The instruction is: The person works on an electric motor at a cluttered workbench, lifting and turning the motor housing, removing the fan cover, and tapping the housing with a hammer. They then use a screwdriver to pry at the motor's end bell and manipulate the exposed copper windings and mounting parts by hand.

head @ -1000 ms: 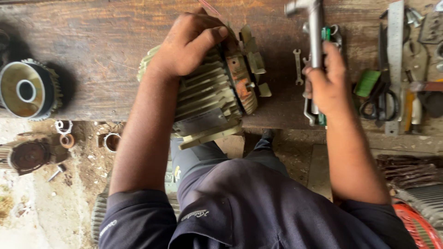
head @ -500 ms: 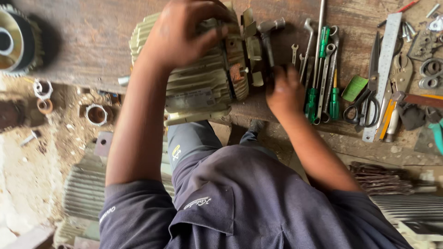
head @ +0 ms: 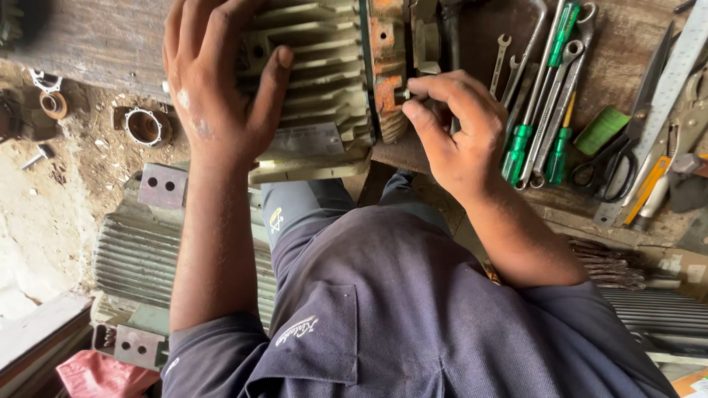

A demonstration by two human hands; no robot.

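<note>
Left hand (head: 221, 88) is spread wide, palm down, pressing flat on the finned motor housing (head: 310, 81) at upper centre of the frame, thumb stretched across the ribs. Right hand (head: 457, 140) sits just right of it, thumb and forefinger pinched together on a small bolt or fastener (head: 403, 96) at the rusty orange end flange (head: 387, 66); whether the tips actually grip it or only touch it is hard to tell, it's tiny. The housing lies on its side, long axis running left to right across the frame, flange end toward the right hand, so the right hand is the nearer one to that fastener and the left only steadies the body. Out to the right on the wooden bench (head: 627, 44): green-handled screwdrivers (head: 527, 136), open-ended spanners (head: 568, 74), scissors (head: 612, 162), a steel rule (head: 664, 96). Lower left, on the ground, a second ribbed motor casing (head: 140, 258), and metal rings (head: 146, 127) lying in the dirt
</note>
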